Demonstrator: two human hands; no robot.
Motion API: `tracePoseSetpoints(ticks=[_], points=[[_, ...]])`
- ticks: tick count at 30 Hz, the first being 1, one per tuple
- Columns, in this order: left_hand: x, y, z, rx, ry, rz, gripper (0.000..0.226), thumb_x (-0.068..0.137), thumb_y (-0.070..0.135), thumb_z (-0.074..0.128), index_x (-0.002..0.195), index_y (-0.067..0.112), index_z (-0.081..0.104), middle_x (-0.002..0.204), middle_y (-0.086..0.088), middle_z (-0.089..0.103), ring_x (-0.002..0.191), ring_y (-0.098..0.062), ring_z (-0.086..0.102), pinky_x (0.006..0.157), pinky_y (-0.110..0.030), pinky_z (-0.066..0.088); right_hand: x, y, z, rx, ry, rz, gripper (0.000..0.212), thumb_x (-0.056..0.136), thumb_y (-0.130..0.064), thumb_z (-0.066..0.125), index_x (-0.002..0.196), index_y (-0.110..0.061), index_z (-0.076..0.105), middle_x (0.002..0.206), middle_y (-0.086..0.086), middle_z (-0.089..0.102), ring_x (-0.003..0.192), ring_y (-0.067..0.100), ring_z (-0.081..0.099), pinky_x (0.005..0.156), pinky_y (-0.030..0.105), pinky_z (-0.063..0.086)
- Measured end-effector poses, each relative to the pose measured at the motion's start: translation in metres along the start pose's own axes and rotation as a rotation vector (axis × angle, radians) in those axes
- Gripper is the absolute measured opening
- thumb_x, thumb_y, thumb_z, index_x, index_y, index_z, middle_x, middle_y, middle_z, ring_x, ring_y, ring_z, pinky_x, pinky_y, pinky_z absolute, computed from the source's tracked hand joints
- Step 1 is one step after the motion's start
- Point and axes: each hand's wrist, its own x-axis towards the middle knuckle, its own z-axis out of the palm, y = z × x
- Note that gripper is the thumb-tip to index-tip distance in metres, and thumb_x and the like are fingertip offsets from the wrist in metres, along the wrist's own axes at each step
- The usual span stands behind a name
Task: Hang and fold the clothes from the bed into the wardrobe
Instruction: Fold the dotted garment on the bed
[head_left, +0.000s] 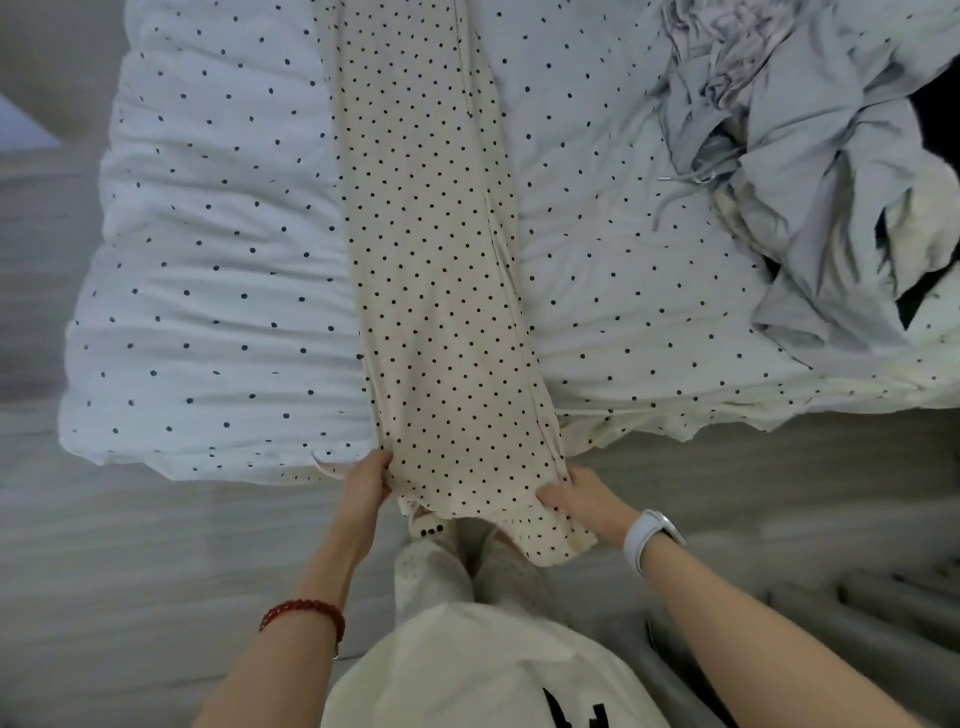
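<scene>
A long cream garment with small black dots lies folded lengthwise down the middle of the bed, its near end hanging over the bed's front edge. My left hand pinches the left corner of that near end. My right hand grips the right corner, thumb on top of the fabric. A heap of grey and white clothes with something black among them lies crumpled at the bed's right side. The wardrobe is not in view.
The bed carries a white duvet with sparse dark dots. A light wooden floor runs along the bed's left and front. I stand at the front edge, feet in light socks below the garment. A ribbed radiator-like object is at lower right.
</scene>
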Motion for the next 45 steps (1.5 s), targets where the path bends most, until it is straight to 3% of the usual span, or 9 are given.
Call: tracePoseSetpoints(ticks=[9,13,17,20,24,29,37,40,45], points=[[-0.024,-0.032,0.004,0.129,0.170,0.081,0.020,0.098,0.020,0.032,0.103,0.008,0.047,0.086,0.000,0.051,0.075,-0.014,0.047,0.065,-0.035,0.042,-0.021,0.040,0.006,0.133,0.167,-0.019,0.019,0.096,-0.013,0.047,0.079,-0.020,0.050,0.074,-0.009,0.050,0.066,0.001,0.046,0.048,0.003,0.038],[-0.040,-0.044,0.001,0.172,0.221,0.105,0.022,0.099,0.023,0.029,0.110,0.008,0.041,0.086,-0.001,0.049,0.070,-0.013,0.046,0.060,-0.031,0.041,-0.030,0.043,0.010,0.124,0.260,-0.064,0.014,0.094,-0.013,0.052,0.103,-0.004,0.057,0.085,-0.002,0.057,0.076,0.008,0.053,0.060,0.013,0.044],[-0.057,-0.039,-0.001,0.164,0.251,0.127,0.031,0.100,0.022,0.034,0.127,0.007,0.035,0.099,-0.004,0.049,0.075,-0.014,0.049,0.067,-0.033,0.040,-0.049,0.039,0.009,0.203,0.273,-0.089,0.004,0.093,-0.011,0.053,0.092,-0.008,0.055,0.082,0.000,0.057,0.075,0.011,0.054,0.053,0.008,0.042],[-0.072,-0.030,-0.010,0.157,0.161,0.206,0.040,0.099,0.014,0.033,0.137,0.020,0.025,0.093,-0.007,0.050,0.071,-0.023,0.050,0.065,-0.035,0.043,-0.067,0.034,0.000,0.231,0.315,-0.131,0.024,0.092,-0.014,0.054,0.116,-0.008,0.051,0.112,0.007,0.058,0.095,0.016,0.055,0.067,0.018,0.045],[-0.092,-0.008,-0.023,0.211,0.061,0.217,0.047,0.093,-0.004,0.024,0.123,0.028,0.042,0.084,-0.007,0.050,0.058,-0.020,0.041,0.045,-0.026,0.039,-0.085,0.015,-0.012,0.362,0.393,-0.241,0.046,0.091,-0.009,0.055,0.133,-0.021,0.039,0.114,0.001,0.053,0.095,0.019,0.060,0.075,0.024,0.053],[-0.112,0.040,-0.042,-0.089,-0.166,-0.017,0.022,0.092,0.004,0.040,0.087,0.008,0.060,0.089,-0.014,0.058,0.069,-0.022,0.057,0.052,-0.027,0.047,-0.097,-0.029,-0.021,0.468,0.455,-0.293,0.014,0.089,-0.006,0.056,0.089,-0.020,0.060,0.097,0.017,0.061,0.077,0.020,0.057,0.063,0.025,0.048],[-0.122,0.181,-0.061,-0.581,-0.350,-0.018,0.049,0.052,-0.002,0.071,0.100,-0.004,0.061,0.085,-0.008,0.058,0.056,-0.011,0.049,0.054,-0.017,0.050,-0.110,-0.165,-0.057,0.852,0.266,-0.458,0.021,0.094,-0.001,0.047,0.100,-0.015,0.063,0.108,0.015,0.059,0.088,0.024,0.062,0.056,0.029,0.055],[-0.112,0.227,-0.058,-0.622,-0.337,-0.017,0.014,0.076,0.000,0.055,0.086,-0.005,0.064,0.081,-0.009,0.059,0.070,-0.013,0.055,0.060,-0.023,0.055,-0.100,-0.213,-0.069,0.954,0.234,-0.457,0.019,0.094,0.002,0.045,0.091,-0.005,0.062,0.109,0.020,0.058,0.090,0.031,0.061,0.054,0.032,0.057],[-0.086,0.316,-0.051,-0.666,-0.246,0.006,0.023,0.095,0.009,0.046,0.075,0.000,0.051,0.055,-0.012,0.060,0.057,-0.023,0.062,0.041,-0.027,0.053,-0.076,-0.310,-0.099,1.073,0.239,-0.530,0.020,0.093,0.004,0.042,0.087,-0.002,0.060,0.098,0.019,0.057,0.084,0.031,0.060,0.054,0.033,0.058]])
